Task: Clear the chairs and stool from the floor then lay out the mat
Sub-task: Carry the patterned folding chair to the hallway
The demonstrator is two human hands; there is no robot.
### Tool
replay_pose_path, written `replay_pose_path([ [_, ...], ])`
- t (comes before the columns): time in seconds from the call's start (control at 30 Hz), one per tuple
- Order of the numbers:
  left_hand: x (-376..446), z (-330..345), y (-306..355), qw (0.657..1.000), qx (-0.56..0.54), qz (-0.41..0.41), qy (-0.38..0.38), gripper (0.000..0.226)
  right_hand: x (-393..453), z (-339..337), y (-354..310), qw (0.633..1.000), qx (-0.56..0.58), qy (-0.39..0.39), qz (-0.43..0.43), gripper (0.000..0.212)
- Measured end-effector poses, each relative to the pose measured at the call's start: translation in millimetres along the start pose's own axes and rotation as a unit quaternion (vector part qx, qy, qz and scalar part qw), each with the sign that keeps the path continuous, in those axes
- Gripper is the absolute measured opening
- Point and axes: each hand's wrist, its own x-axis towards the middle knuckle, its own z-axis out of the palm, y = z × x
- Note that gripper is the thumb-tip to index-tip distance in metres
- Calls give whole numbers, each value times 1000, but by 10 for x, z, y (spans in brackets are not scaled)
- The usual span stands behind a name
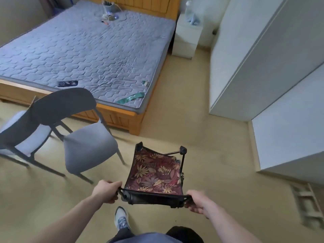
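A small folding stool [154, 174] with a dark red, leaf-patterned fabric seat and black frame hangs above the floor in front of me. My left hand [106, 191] grips its near left corner and my right hand [199, 201] grips its near right corner. Two grey chairs stand on the floor to the left: one [87, 146] with a dark curved back close to the stool, another [21, 135] behind it at the left edge. No mat is in view.
A bed [87, 50] with a grey quilted mattress and wooden frame fills the back left; a phone [68, 83] lies near its edge. A white nightstand [188, 35] and white wardrobes [263, 67] line the right. My shoe [121, 220] is below the stool.
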Motion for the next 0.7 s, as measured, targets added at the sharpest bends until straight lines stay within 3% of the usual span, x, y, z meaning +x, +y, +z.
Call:
replay_pose_path([
  [0.27,-478,1562,990,991,104,67,-52,22,127,-1645,626,990,130,55,6,20],
  [0.53,-905,2908,1977,960,204,151,-115,20,278,-2803,1219,953,282,105,17,7],
  [0.7,-1023,3598,2497,942,247,184,-130,21,385,-3260,1415,929,346,129,26,10],
])
